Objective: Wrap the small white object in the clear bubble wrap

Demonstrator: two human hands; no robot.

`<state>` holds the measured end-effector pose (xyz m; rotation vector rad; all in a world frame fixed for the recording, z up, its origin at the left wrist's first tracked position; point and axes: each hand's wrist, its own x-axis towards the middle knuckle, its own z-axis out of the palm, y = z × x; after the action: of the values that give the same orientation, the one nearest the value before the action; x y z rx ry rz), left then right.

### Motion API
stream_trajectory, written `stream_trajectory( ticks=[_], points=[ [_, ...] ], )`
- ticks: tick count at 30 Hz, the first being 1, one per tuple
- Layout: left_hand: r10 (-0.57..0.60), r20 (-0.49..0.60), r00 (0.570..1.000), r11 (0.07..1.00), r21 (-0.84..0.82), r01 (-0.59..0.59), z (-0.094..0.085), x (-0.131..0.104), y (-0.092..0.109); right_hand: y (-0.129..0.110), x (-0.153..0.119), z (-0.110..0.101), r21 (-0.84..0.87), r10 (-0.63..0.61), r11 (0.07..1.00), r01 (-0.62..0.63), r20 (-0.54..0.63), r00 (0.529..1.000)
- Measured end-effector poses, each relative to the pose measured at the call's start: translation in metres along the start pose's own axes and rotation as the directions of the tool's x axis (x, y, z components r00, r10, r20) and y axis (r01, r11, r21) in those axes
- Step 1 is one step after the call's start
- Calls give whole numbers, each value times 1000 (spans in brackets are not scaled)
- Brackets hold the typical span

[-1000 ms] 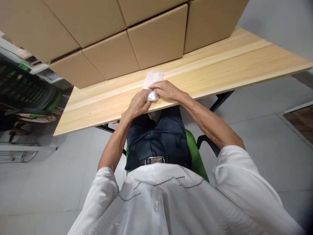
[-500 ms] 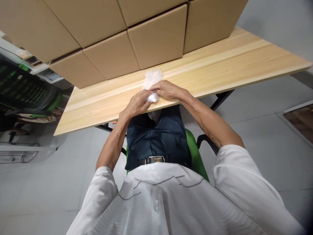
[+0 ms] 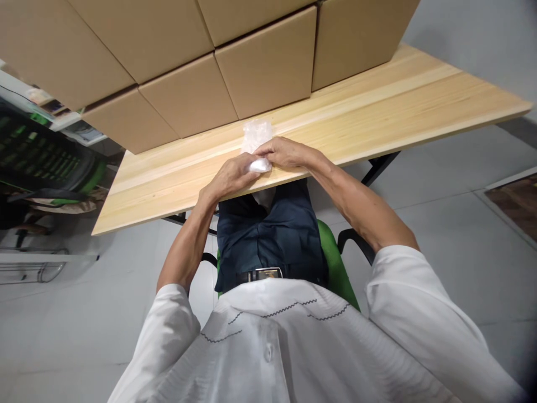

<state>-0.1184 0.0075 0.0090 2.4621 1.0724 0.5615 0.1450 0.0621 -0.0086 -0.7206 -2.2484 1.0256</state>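
A piece of whitish, see-through bubble wrap (image 3: 257,134) lies on the wooden table (image 3: 361,120), close to its near edge. Its near end is rolled or folded into a compact bundle, and whatever may be inside is hidden. From the left, my left hand (image 3: 231,178) grips this bundle, with the thumb on the near side and the fingers on top. My right hand (image 3: 287,153) pinches it from the other side, fingers bent down onto the wrap. The fingertips of both hands almost meet over it. The far end of the wrap spreads flat toward the boxes.
Stacked brown cardboard boxes (image 3: 268,67) form a wall along the table's back. I sit on a green chair (image 3: 335,266) with black armrests. Another dark and green chair (image 3: 42,151) stands at the left, near a white shelf (image 3: 67,120).
Both hands keep their hold on the bubble wrap. My left hand and the wrap have shifted very slightly left, and the view has moved a little.
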Motion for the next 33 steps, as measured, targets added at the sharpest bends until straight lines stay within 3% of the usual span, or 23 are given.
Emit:
stream_trajectory(
  ticks=[7,15,20,24,27,33],
  points=[
    [-84,-11,996,983,-167,81,-10,18,-21,-1,3,-10,60,29,998,-31,45,999],
    [-63,-2,998,954,-293,59,-13,36,-26,-10,-1,-11,97,58,994,-55,-35,998],
    [-107,-29,994,945,-314,93,-4,40,-27,0,-9,-9,281,167,952,-122,-143,976],
    [-157,-100,982,953,-276,124,2,45,-31,11,-13,-5,435,169,897,-77,-176,970],
    [-201,-146,969,958,-234,163,5,50,-33,18,-12,-2,397,118,917,-31,-198,973],
    [-281,-219,934,955,-155,251,10,62,-46,33,-4,7,165,41,986,0,-242,969]
  ],
)
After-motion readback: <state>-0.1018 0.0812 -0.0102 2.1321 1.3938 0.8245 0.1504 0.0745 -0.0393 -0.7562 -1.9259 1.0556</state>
